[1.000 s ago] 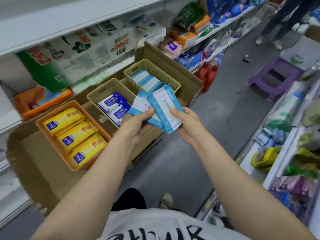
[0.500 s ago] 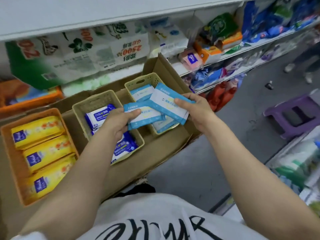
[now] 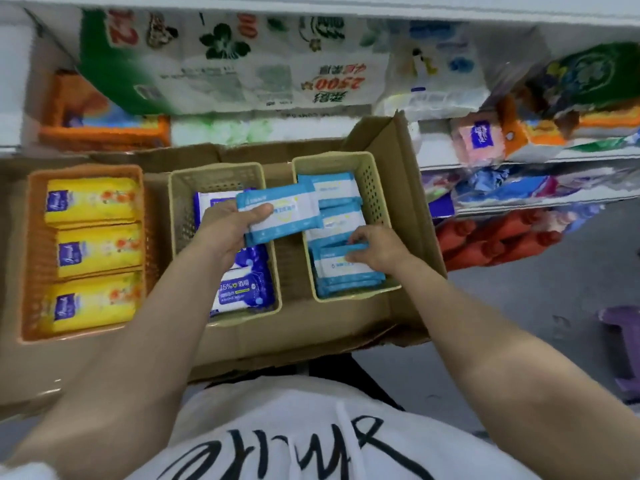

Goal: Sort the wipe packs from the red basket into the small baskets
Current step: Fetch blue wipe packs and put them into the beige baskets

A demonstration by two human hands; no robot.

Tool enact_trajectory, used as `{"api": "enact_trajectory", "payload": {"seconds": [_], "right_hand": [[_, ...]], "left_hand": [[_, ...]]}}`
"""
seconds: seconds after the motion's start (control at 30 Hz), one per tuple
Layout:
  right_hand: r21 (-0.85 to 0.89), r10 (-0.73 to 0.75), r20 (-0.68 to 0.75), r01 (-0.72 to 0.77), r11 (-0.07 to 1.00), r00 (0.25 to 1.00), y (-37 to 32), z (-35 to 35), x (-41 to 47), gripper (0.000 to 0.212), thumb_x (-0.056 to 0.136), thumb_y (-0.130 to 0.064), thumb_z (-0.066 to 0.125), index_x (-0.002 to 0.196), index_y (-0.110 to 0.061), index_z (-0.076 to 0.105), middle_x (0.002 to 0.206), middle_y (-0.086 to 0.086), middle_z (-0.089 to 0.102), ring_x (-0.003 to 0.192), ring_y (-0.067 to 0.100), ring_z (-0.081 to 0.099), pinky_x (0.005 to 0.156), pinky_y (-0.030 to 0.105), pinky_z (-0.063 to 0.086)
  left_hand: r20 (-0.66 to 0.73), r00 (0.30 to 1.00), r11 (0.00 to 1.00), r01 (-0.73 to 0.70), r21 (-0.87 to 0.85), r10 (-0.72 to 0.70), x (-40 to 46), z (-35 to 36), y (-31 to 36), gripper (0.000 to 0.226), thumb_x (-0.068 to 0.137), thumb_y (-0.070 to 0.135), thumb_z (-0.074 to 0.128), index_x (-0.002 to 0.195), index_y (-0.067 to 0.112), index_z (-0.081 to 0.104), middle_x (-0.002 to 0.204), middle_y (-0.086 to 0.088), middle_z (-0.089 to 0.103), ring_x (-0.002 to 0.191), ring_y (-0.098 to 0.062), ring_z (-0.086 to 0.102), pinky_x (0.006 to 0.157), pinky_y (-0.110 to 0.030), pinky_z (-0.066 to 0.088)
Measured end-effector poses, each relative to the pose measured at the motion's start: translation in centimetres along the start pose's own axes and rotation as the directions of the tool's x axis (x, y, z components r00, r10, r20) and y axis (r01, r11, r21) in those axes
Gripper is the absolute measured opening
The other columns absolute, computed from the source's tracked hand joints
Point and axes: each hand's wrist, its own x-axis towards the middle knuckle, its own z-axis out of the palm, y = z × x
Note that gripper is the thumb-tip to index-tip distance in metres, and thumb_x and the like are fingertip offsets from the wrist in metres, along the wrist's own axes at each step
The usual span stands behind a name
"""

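My left hand grips a light-blue and white wipe pack above the gap between two beige baskets. The right beige basket holds several light-blue packs. My right hand is down in that basket, its fingers curled on the top light-blue pack at the near end. The middle beige basket holds dark-blue alcohol wipe packs. An orange basket at left holds three yellow packs. The red basket is not in view.
All three baskets sit in an open cardboard box in front of store shelves stacked with tissue packs. Red bottles stand on a low shelf at right. A purple stool is on the grey floor at the right.
My right hand moved down into the right basket with its light-blue pack, which now lies on the stack. My left hand keeps its pack above the baskets. The view tilted down over the box.
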Motion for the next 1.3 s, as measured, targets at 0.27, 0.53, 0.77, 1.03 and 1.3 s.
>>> {"api": "enact_trajectory", "payload": {"seconds": [0.27,0.53,0.77,1.03,1.3], "right_hand": [[-0.561,-0.289,-0.004,0.237,0.793,0.957,1.1,1.4,0.8,0.046,0.087,-0.035,0.069,0.128,-0.017,0.057,0.124,0.006,0.055,0.119,0.025,0.044,0.092,0.038,0.045],[0.482,-0.145,-0.105,0.178,0.858,0.984,-3.1,-5.8,3.1,0.029,0.087,-0.039,0.073,0.108,-0.021,0.064,0.105,-0.005,0.066,0.097,0.010,0.063,0.083,0.026,0.053],[0.621,-0.049,0.057,0.003,0.784,0.997,-2.6,-8.3,7.4,0.031,0.080,-0.012,0.081,0.108,-0.010,0.068,0.110,0.006,0.067,0.093,0.018,0.065,0.084,0.029,0.055],[0.482,-0.014,-0.005,0.014,0.876,1.000,-2.1,-8.6,10.1,0.021,0.080,-0.017,0.081,0.088,-0.025,0.063,0.104,0.002,0.068,0.096,0.019,0.067,0.090,0.039,0.057],[0.440,-0.049,-0.010,0.048,0.897,0.999,-2.9,-7.2,11.7,0.019,0.082,-0.019,0.080,0.092,-0.024,0.065,0.098,-0.003,0.066,0.095,0.018,0.067,0.080,0.029,0.056]], "left_hand": [[-0.129,0.991,0.999,0.035,-0.003,-0.035,-0.7,2.5,-2.5,0.040,0.081,0.012,0.078,0.118,0.007,0.066,0.106,-0.007,0.075,0.093,-0.018,0.073,0.074,-0.028,0.059],[-0.050,0.997,0.974,0.068,0.218,-0.058,-0.2,5.9,-3.0,0.027,0.079,0.013,0.080,0.105,0.012,0.071,0.102,-0.006,0.076,0.098,-0.022,0.072,0.085,-0.033,0.056],[-0.325,0.907,0.916,-0.133,0.379,0.267,2.0,9.8,-3.0,0.037,0.087,0.016,0.073,0.120,0.007,0.060,0.117,-0.010,0.067,0.111,-0.024,0.063,0.098,-0.042,0.051],[-0.339,0.913,0.931,-0.102,0.350,0.227,3.7,10.0,-6.2,0.040,0.095,0.020,0.063,0.134,0.019,0.054,0.125,0.000,0.062,0.119,-0.017,0.055,0.088,-0.024,0.044],[-0.330,0.930,0.962,-0.076,0.262,0.163,4.1,9.0,-6.4,0.034,0.095,0.016,0.061,0.128,0.026,0.060,0.122,-0.006,0.060,0.114,-0.019,0.056,0.088,-0.032,0.052]]}}
